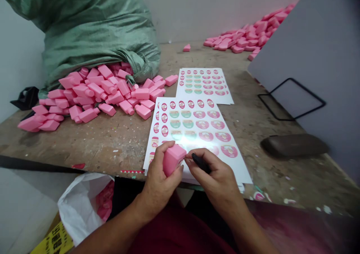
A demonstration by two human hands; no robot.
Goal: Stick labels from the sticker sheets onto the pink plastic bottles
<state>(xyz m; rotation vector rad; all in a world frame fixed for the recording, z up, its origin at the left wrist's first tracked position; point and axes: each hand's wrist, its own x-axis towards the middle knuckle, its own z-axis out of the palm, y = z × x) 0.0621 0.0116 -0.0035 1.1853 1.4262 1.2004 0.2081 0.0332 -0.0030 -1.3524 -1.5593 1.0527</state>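
A small pink plastic bottle (173,159) is gripped between the thumb and fingers of my left hand (159,177), above the front edge of the sticker sheets. My right hand (216,173) is closed around a slim black tool (201,163), its kind unclear. The fingertips of that hand are close to the bottle's right side, where part of a label seems to show. Beneath both hands lies a stack of sticker sheets (194,134), printed with rows of pink, green and red labels. Another stack of sheets (202,82) is just behind it.
Many pink bottles (112,93) spill from a green sack (98,29) at the left. More bottles (247,36) are heaped at the back right. A brown case (294,146) and a black wire frame (292,98) stand at the right. Below the table edge hangs a white bag (80,205) holding pink pieces.
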